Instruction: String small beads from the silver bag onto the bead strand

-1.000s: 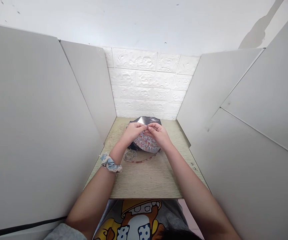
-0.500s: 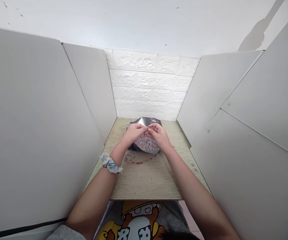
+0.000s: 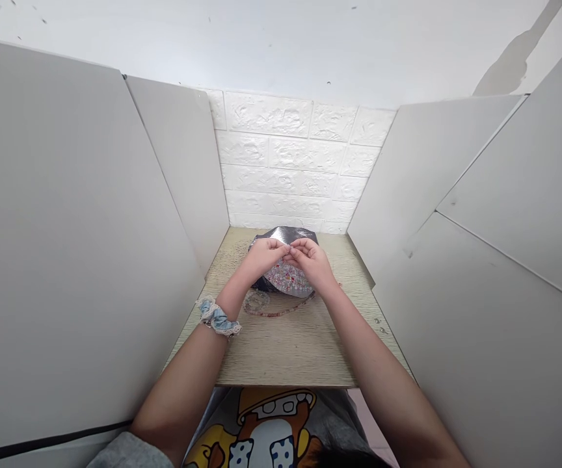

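My left hand (image 3: 265,255) and my right hand (image 3: 310,260) meet fingertip to fingertip above an open bag (image 3: 288,234) with a silvery lining. Both hands are closed in a pinch; what sits between the fingertips is too small to make out. Inside the bag lie many small pink, white and red beads (image 3: 288,279). On the tabletop just in front of the bag, a strand of reddish beads (image 3: 281,314) curves from a coil of clear cord or pale beads (image 3: 255,301) toward the right. A blue scrunchie with lace (image 3: 218,318) circles my left wrist.
The wood-grain tabletop (image 3: 285,357) is boxed in by grey panels on the left (image 3: 173,162) and right (image 3: 383,195). Behind it stands a white brick-pattern wall (image 3: 291,156). Two small metallic bits (image 3: 381,325) lie near the right edge.
The camera view has shifted slightly. Both hands keep their pinch over the bag, with hardly any movement.
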A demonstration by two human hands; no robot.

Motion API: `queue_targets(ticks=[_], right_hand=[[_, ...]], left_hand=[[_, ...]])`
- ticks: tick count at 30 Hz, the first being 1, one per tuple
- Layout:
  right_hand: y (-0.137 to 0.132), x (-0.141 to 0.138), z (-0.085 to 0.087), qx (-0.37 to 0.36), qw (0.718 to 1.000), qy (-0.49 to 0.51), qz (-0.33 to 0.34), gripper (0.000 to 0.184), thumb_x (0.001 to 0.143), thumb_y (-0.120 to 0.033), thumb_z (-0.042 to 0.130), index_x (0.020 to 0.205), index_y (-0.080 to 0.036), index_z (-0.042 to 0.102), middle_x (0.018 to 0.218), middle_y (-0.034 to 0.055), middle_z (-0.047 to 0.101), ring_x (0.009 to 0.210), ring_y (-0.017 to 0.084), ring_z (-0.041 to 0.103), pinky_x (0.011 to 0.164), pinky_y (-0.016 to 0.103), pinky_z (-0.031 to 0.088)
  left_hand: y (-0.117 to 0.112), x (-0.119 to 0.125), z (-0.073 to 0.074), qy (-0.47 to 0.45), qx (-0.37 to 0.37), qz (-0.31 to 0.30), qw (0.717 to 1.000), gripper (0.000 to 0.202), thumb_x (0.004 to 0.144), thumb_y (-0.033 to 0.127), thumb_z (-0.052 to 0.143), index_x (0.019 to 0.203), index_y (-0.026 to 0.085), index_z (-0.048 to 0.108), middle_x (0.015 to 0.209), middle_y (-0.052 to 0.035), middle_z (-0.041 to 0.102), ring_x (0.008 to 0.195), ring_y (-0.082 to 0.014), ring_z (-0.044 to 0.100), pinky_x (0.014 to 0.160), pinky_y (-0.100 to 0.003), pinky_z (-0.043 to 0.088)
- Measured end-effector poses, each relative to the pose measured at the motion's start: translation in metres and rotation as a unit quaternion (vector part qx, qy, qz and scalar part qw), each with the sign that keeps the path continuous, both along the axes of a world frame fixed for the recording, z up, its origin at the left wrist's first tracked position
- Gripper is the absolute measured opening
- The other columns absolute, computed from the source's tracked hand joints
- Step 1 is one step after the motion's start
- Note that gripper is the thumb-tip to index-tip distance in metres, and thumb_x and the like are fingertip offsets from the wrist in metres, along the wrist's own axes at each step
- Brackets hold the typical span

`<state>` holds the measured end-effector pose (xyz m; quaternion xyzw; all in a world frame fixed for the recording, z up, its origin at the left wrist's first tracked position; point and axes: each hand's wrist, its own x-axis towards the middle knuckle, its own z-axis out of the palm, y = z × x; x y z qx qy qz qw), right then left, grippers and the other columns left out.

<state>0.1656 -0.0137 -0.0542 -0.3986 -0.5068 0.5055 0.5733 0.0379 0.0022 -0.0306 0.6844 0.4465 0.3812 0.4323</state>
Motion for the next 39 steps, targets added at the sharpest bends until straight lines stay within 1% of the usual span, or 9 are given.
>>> queue_targets(ticks=[5, 10, 20, 23, 27, 30, 34, 36, 39], right_hand=[[-0.001, -0.001, 0.000, 0.011, 1.000, -0.015, -0.002, 0.014, 0.065, -0.025, 0.057, 0.074, -0.018, 0.049, 0.067, -0.0027, 0.056, 0.064, 0.009, 0.056, 0.068, 0.025, 0.047], [-0.001, 0.005, -0.001, 0.040, 0.998, -0.053, -0.006, 0.014, 0.064, -0.026, 0.058, 0.073, -0.017, 0.054, 0.069, -0.0009, 0.058, 0.066, 0.011, 0.057, 0.068, 0.027, 0.047], [-0.001, 0.013, -0.002, 0.116, 0.966, -0.204, -0.109, 0.015, 0.065, -0.030, 0.059, 0.068, -0.016, 0.062, 0.070, 0.0017, 0.062, 0.068, 0.013, 0.055, 0.064, 0.026, 0.042], [-0.001, 0.013, -0.002, 0.170, 0.944, -0.255, -0.122, 0.012, 0.068, -0.028, 0.056, 0.067, -0.017, 0.060, 0.075, 0.0022, 0.059, 0.074, 0.014, 0.053, 0.065, 0.026, 0.041], [-0.001, 0.011, -0.004, 0.219, 0.923, -0.296, -0.114, 0.010, 0.073, -0.023, 0.049, 0.071, -0.018, 0.058, 0.088, 0.0035, 0.053, 0.083, 0.014, 0.050, 0.066, 0.025, 0.041], [-0.002, 0.009, -0.004, 0.234, 0.918, -0.298, -0.119, 0.011, 0.076, -0.023, 0.045, 0.075, -0.018, 0.054, 0.089, 0.0032, 0.051, 0.083, 0.013, 0.049, 0.065, 0.023, 0.041], [-0.003, 0.009, -0.003, 0.225, 0.904, -0.330, -0.154, 0.017, 0.080, -0.027, 0.039, 0.072, -0.018, 0.051, 0.077, 0.0014, 0.052, 0.075, 0.012, 0.049, 0.067, 0.023, 0.037], [-0.003, 0.009, -0.004, 0.196, 0.899, -0.364, -0.142, 0.021, 0.082, -0.030, 0.036, 0.071, -0.018, 0.051, 0.075, 0.0009, 0.053, 0.072, 0.012, 0.048, 0.065, 0.024, 0.036], [-0.004, 0.009, -0.003, 0.159, 0.881, -0.437, -0.090, 0.027, 0.083, -0.032, 0.033, 0.069, -0.018, 0.051, 0.072, 0.0010, 0.053, 0.071, 0.013, 0.048, 0.062, 0.024, 0.034]], left_hand=[[0.000, -0.001, -0.001, 0.003, 0.007, -0.004, 1.000, 0.029, 0.065, 0.041, 0.052, 0.062, 0.011, 0.055, 0.056, 0.0009, 0.046, 0.050, -0.0067, 0.038, 0.047, -0.019, 0.028], [-0.002, -0.003, 0.001, 0.011, 0.001, -0.019, 1.000, 0.029, 0.067, 0.041, 0.050, 0.060, 0.012, 0.053, 0.048, 0.0039, 0.035, 0.044, -0.0047, 0.029, 0.044, -0.019, 0.023], [-0.007, -0.003, 0.006, 0.013, -0.043, -0.034, 0.998, 0.032, 0.068, 0.043, 0.052, 0.055, 0.014, 0.044, 0.045, 0.0058, 0.026, 0.040, -0.0032, 0.020, 0.040, -0.019, 0.016], [-0.006, -0.001, 0.005, -0.002, -0.070, -0.047, 0.996, 0.031, 0.070, 0.042, 0.049, 0.059, 0.014, 0.047, 0.048, 0.0041, 0.034, 0.038, -0.0028, 0.025, 0.038, -0.019, 0.018], [-0.006, 0.001, 0.002, -0.016, -0.085, -0.071, 0.994, 0.034, 0.071, 0.047, 0.049, 0.068, 0.013, 0.054, 0.066, -0.0023, 0.053, 0.040, -0.0029, 0.034, 0.037, -0.018, 0.022], [-0.007, 0.001, 0.004, -0.023, -0.088, -0.072, 0.993, 0.035, 0.071, 0.046, 0.049, 0.072, 0.012, 0.056, 0.062, -0.0023, 0.053, 0.040, -0.0028, 0.034, 0.037, -0.017, 0.021], [-0.008, -0.002, 0.008, -0.013, -0.093, -0.060, 0.994, 0.028, 0.073, 0.039, 0.048, 0.070, 0.013, 0.055, 0.045, 0.0029, 0.040, 0.038, -0.0032, 0.032, 0.037, -0.016, 0.019], [-0.007, -0.002, 0.008, -0.015, -0.096, -0.059, 0.993, 0.023, 0.073, 0.034, 0.048, 0.068, 0.013, 0.054, 0.047, 0.0029, 0.040, 0.038, -0.0030, 0.033, 0.036, -0.016, 0.019], [-0.004, -0.003, 0.004, -0.023, -0.092, -0.052, 0.994, 0.017, 0.071, 0.030, 0.047, 0.065, 0.014, 0.050, 0.057, 0.0005, 0.046, 0.040, -0.0028, 0.036, 0.035, -0.016, 0.020]])
